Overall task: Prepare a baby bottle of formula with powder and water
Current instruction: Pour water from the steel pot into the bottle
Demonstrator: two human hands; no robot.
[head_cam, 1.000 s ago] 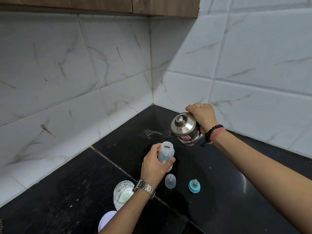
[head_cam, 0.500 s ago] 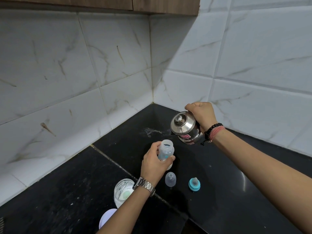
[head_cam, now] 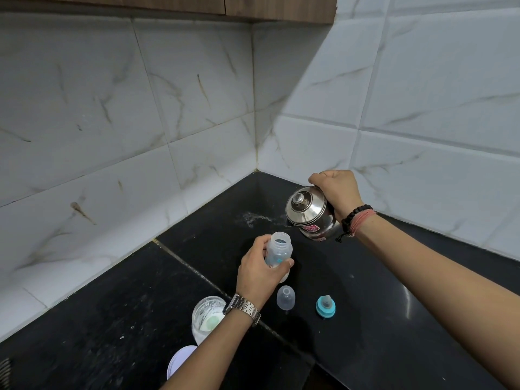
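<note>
A: Head view. Left hand (head_cam: 257, 273) wrapped round open baby bottle (head_cam: 278, 250), fingers and thumb curled on its body; held upright just above black counter (head_cam: 394, 319).

B: Right hand (head_cam: 336, 190)?

A: Closed round handle side of steel kettle (head_cam: 308, 212), tilted, lid toward camera, spout side near bottle mouth, not touching. Kettle off the counter.

B: Pouring?

A: Can't tell, no stream seen.

B: Loose parts?

A: Clear cap (head_cam: 286, 297) and blue teat ring (head_cam: 325, 306) on counter, near each other, apart. Powder jar (head_cam: 206, 319) open beside left wrist, white lid (head_cam: 180, 358) nearer camera.
</note>
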